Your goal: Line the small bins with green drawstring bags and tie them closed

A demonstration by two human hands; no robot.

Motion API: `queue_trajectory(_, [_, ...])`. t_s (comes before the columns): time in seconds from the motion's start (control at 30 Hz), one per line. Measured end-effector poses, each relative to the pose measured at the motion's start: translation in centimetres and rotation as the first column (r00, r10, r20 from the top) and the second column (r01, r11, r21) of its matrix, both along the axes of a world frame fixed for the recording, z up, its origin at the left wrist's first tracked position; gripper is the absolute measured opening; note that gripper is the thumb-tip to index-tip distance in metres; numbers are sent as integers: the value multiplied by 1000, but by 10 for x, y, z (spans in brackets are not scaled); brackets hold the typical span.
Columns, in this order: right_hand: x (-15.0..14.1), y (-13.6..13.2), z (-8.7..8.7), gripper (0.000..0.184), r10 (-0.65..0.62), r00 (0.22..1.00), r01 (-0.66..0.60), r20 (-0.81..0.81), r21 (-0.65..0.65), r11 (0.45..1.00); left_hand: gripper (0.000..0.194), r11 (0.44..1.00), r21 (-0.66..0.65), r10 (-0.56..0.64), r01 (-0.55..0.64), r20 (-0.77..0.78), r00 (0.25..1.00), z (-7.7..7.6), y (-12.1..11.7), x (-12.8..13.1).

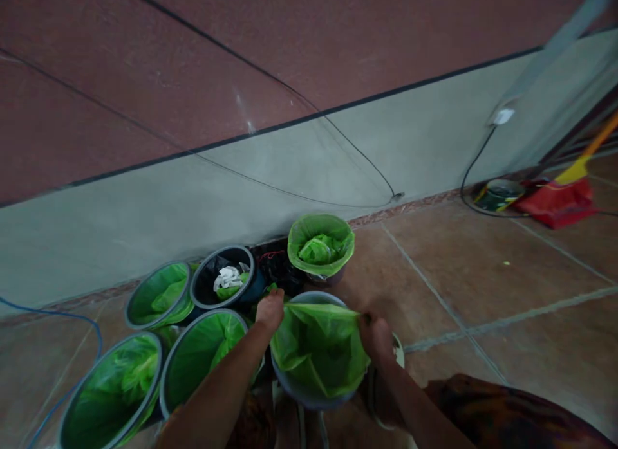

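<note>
Green plastic bag (321,346), one: spread across the mouth of a grey bucket (316,401); likely light, limp, slippery, easily torn; best held by its edge, where left hand (271,309) and right hand (377,336) each pinch it. Thin, translucent, creased. Beyond: lined bin (331,282) near the wall (217,204).

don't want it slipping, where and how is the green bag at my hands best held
Probably by the open edge of the green bag, one hand each side, coming from above: it gapes upward at the bin, and one edge stretches nearly straight between the left hand and the right hand, thin enough to pinch.
</note>
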State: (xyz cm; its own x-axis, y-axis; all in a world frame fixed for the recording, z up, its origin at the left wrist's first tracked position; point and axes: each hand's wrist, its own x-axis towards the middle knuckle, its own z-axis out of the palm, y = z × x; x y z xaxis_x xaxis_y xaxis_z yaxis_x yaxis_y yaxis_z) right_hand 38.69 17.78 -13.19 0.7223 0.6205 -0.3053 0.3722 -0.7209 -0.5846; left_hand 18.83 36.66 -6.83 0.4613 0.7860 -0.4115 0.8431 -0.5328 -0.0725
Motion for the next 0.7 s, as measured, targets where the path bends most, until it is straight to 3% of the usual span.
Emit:
queue_trajectory(0.13, [0,3,-5,32,22,999,-18,-39,121,993,48,991,-60,-112,119,108,988,3,0,0])
queue_trajectory(0.27, [1,4,-12,31,-9,997,25,-75,212,977,55,969,-86,-199,230,276,940,-2,-7,21])
queue_trajectory(0.43, [-1,1,-13,34,21,998,-8,-63,207,978,27,970,-121,-168,212,302,938,-10,-13,40])
queue_trajectory(0.6, [1,24,22,56,208,965,-230,160,133,964,21,982,-94,-109,161,409,906,-9,-8,41])
queue_trajectory(0.7, [2,57,47,56,464,873,-481,147,111,870,21,985,-92,-80,146,508,857,-9,-6,41])
